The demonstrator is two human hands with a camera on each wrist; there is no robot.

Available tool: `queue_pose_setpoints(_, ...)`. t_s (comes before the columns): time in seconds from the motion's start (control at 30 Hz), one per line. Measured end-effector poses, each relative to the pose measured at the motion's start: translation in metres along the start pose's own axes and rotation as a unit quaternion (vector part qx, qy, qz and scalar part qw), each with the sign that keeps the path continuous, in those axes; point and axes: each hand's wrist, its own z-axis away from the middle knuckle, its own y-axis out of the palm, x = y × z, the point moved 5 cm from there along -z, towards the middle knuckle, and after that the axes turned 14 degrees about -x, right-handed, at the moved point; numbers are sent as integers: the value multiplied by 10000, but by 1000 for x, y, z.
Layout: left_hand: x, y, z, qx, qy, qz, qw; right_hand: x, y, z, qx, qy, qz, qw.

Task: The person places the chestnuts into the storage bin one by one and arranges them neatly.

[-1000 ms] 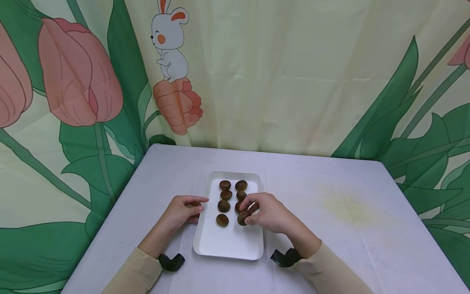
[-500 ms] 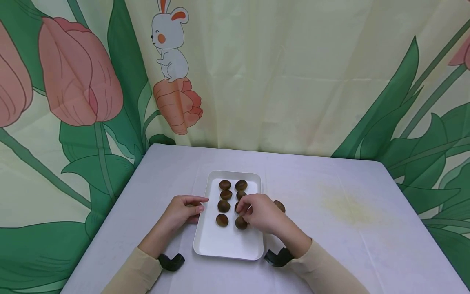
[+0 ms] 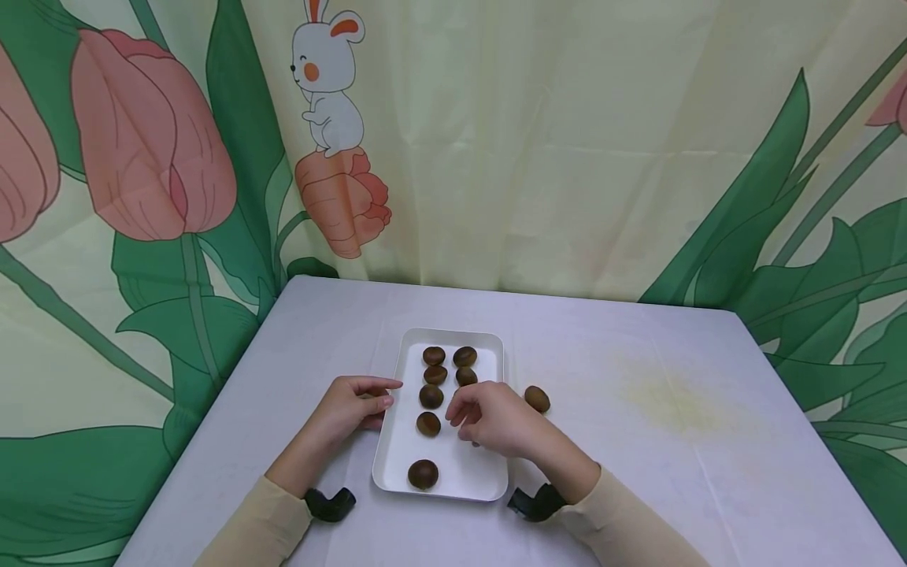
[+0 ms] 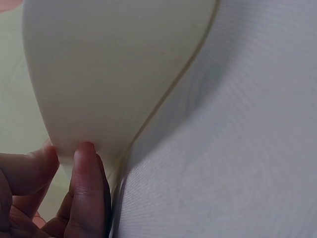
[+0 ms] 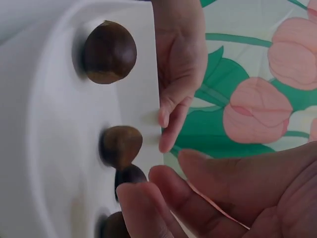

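Note:
A white tray [image 3: 464,479] holds chestnuts in two lengthwise rows. One chestnut [image 3: 423,474] lies apart near its front left corner; in the right wrist view this chestnut [image 5: 110,52] looks large and dark brown. My left hand [image 3: 357,402] touches the tray's left edge, its fingertips against the outer wall [image 4: 109,74] in the left wrist view. Over the right row hovers my right hand [image 3: 492,417], fingers loosely bent, with no chestnut visible between thumb and fingers [image 5: 143,208]. That hand hides part of the row; a dark sliver shows beneath it.
Outside the tray, right of it, a single chestnut [image 3: 537,399] sits on the white tablecloth [image 3: 638,457]. A curtain [image 3: 531,157] printed with tulips and a rabbit hangs behind the table's back edge.
The right hand let go of a chestnut in the right row, then shifted slightly left and nearer. A chestnut now lies at the front left, where none lay before. The left hand stays put.

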Motion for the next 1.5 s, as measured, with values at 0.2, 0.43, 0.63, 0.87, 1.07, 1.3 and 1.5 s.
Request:
queue_pose_setpoints(0.2, 0, 0, 0, 72, 78, 22, 9999, 4, 12, 2, 386, 15, -282, 9989)
queue_pose_setpoints(0.43, -3, 0, 2, 100, 42, 52, 9999, 9, 26, 4, 635, 61, -414, 9971)
queue_pose_setpoints(0.63, -1, -1, 1, 113, 47, 51, 9999, 12, 37, 6, 853, 43, -451, 9953)
queue_pose_setpoints(0.87, 0, 0, -1, 81, 16, 37, 10000, 14, 50, 6, 1036, -22, -526, 9932)
queue_pose_setpoints(1.07, 1, 0, -2, 80, 15, 39, 10000, 14, 58, 6, 1136, -145, -429, 9925)
queue_pose_setpoints(1.3, 1, 0, -2, 126, 33, 34, 9999, 13, 63, 7, 1112, -249, -99, 9934)
queue_pose_setpoints(1.5, 1, -1, -2, 63, 48, -9, 10000, 11, 62, 7, 1080, -284, 12, 9937)
